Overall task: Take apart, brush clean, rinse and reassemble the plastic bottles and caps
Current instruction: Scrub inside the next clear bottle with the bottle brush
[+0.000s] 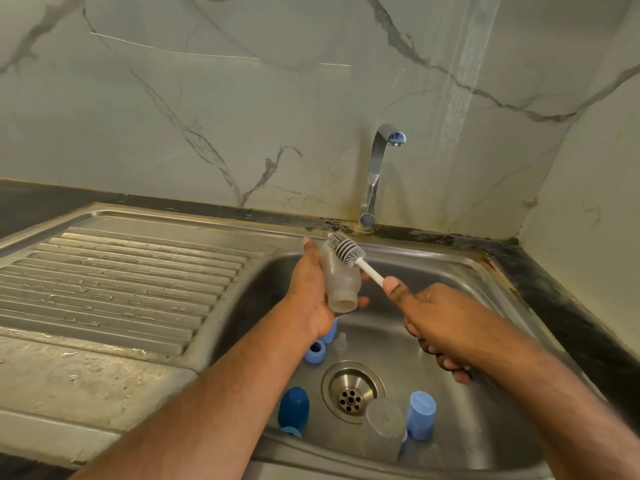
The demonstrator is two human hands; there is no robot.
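Both hands grip over the sink (450, 271): left hand (311, 289) holds the bottle (337, 280), right hand (436, 327) the brush (349, 252) against it.

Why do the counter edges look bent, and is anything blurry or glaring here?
Head view: the wide-angle lens bows the sink rim and counter edge into curves. Soft light; a pale streak of glare runs down the marble wall above the tap. The brush and clear bottle in the hands are fairly sharp; the clear bottle lying near the drain looks hazy.
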